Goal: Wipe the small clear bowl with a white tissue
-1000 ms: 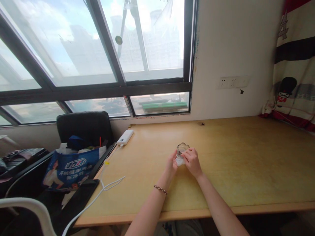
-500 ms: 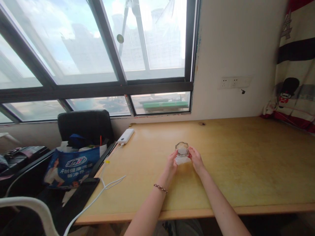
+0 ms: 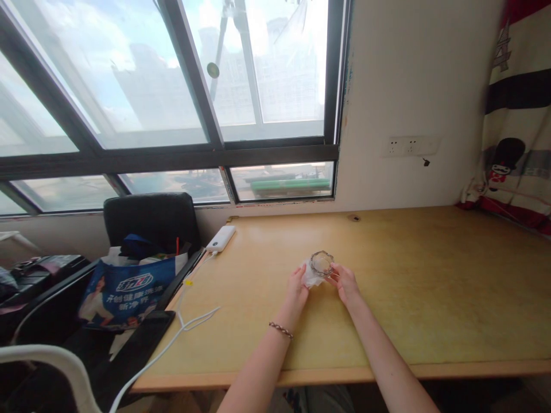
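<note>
Over the middle of the wooden table (image 3: 413, 287), my right hand (image 3: 344, 282) grips the right side of a small clear glass ashtray (image 3: 321, 263) with a wavy, angular rim. My left hand (image 3: 297, 285) is closed on a crumpled white tissue (image 3: 312, 278), which lies against the left and lower side of the glass. Parts of both hands' fingers are hidden behind the tissue and the glass.
A white power bank (image 3: 221, 238) with a white cable (image 3: 183, 326) lies at the table's left edge. Left of it, a blue shopping bag (image 3: 124, 292) rests on a black chair (image 3: 150, 221). A wall socket (image 3: 411, 147) is above the table.
The ashtray has tilted and shifted slightly right, in my right hand. My left hand has come off its rim and drawn the tissue out to the left.
</note>
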A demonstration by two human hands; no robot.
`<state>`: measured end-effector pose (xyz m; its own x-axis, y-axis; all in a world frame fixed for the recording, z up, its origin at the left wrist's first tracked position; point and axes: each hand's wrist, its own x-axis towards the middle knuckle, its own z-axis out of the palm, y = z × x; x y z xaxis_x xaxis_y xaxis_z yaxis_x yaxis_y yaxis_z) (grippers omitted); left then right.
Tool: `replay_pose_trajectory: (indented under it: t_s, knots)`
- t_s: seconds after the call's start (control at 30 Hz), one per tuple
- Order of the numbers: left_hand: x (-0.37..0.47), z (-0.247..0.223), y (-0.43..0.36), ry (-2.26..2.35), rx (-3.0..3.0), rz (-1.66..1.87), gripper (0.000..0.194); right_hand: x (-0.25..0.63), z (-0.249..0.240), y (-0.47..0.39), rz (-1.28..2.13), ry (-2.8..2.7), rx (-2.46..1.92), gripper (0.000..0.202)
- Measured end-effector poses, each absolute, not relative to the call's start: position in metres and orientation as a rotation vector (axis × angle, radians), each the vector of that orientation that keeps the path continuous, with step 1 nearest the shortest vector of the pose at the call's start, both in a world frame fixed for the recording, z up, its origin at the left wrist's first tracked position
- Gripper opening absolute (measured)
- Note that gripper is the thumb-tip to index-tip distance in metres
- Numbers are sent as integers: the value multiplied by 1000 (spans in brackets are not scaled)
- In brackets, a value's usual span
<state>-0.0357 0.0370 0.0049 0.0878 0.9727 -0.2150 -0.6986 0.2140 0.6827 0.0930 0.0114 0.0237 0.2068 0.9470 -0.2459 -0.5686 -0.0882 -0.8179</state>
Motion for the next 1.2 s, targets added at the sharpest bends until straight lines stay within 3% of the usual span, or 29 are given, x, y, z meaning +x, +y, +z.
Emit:
replay_pose_trajectory:
  t_s: [0.23, 0.47, 0.6, 0.93, 1.2]
  knots:
    - [-45, 22, 27, 969, 807, 1510, 21, 94, 18, 12, 1304, -489, -1057, 26]
    - [-40, 44, 3, 894, 1331, 1369, 21, 87, 15, 13, 1123, -687, -1199, 29]
    - [-40, 40, 2, 902, 1447, 1290, 14, 83, 11, 16, 890, -962, -1350, 30]
    - [-37, 17, 9, 940, 1540, 1224, 24, 82, 23, 6, 488, -1125, -1508, 32]
    - [-36, 32, 1, 849, 1535, 1164, 26, 89, 12, 15, 651, -837, -1479, 33]
